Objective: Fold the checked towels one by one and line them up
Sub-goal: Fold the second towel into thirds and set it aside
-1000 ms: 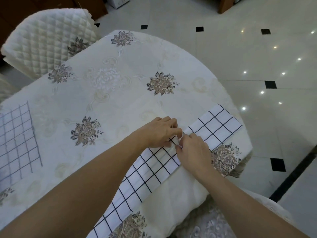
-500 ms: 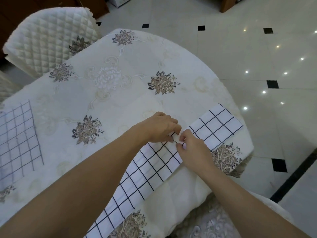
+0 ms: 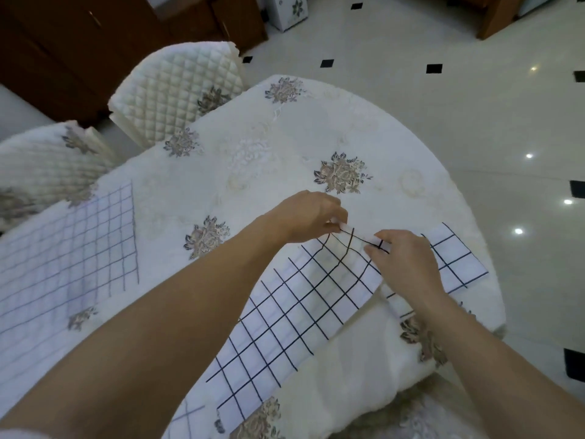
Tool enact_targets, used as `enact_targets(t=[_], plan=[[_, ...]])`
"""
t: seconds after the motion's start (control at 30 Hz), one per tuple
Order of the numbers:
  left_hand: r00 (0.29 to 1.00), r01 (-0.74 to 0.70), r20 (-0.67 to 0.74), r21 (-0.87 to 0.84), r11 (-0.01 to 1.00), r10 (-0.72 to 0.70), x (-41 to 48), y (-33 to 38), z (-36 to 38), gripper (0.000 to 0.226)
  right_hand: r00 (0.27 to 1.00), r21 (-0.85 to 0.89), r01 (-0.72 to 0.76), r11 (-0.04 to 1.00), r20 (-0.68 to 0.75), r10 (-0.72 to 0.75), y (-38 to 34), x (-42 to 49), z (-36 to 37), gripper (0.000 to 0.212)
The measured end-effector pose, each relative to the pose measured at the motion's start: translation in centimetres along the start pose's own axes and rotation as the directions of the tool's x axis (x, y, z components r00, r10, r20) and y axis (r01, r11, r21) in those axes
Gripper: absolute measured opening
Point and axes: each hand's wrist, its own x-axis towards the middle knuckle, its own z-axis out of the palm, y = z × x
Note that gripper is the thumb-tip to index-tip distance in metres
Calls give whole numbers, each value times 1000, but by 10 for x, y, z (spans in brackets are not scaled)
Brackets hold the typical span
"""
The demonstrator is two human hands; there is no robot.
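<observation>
White black-checked cloth towel (image 3: 285, 312), long folded strip along near right edge of cream floral-clothed round table (image 3: 253, 137); left hand (image 3: 311, 217) and right hand (image 3: 402, 258) each pinch its raised far edge

At frame centre the checked towel (image 3: 285, 315) is showing white with a black grid; the towel at left (image 3: 63, 248) is showing a fainter blue-grey grid. The tablecloth (image 3: 395, 147) is wearing cream with brown-grey flower clusters.

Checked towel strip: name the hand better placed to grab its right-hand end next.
Right. The right hand pinches the checked towel strip nearest that end; the left hand would likely have to cross it.
</observation>
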Motion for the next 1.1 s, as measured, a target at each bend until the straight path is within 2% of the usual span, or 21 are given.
enact_targets(t=[0.13, 0.23, 0.4, 0.5, 0.57, 0.67, 0.8, 0.93, 1.1], plan=[[996, 68, -60, -29, 997, -70, -18, 0, -12, 17, 999, -69, 46, 997, -23, -47, -22, -1, -7, 19], [996, 22, -90, 26, 999, -19, -30, -3, -16, 23, 995, -137, 81, 987, -38, -87, -39, -10, -8, 21], [980, -39, -189, 107, 994, 59, -46, 2, -18, 17, 986, -196, 118, 973, -90, -138, -53, -32, -9, 25], [971, -45, -230, 76, 996, 62, -69, 5, -23, 13, 978, -186, 157, 970, -108, -179, -62, -53, -4, 29], [967, -40, -251, 34, 999, 47, -93, 4, -26, 10, 972, -141, 182, 973, -126, -200, -70, -68, 4, 25], [962, -9, -271, -13, 1000, 5, -135, 0, -23, 12, 952, -172, 242, 955, -146, -268, -85, -97, 21, 21], [938, 3, -347, 5, 1000, -1, -195, -9, 1, 12, 901, -300, 374, 877, -108, -421, -96, -138, 56, 18], [922, 4, -387, -50, 999, -23, -244, -20, 40, 17, 845, -424, 461, 780, -56, -531, -90, -167, 97, 34], [892, -44, -451, -43, 998, 20, -279, -28, 86, 15, 747, -477, 581, 659, -9, -665, -76, -194, 133, 38]])
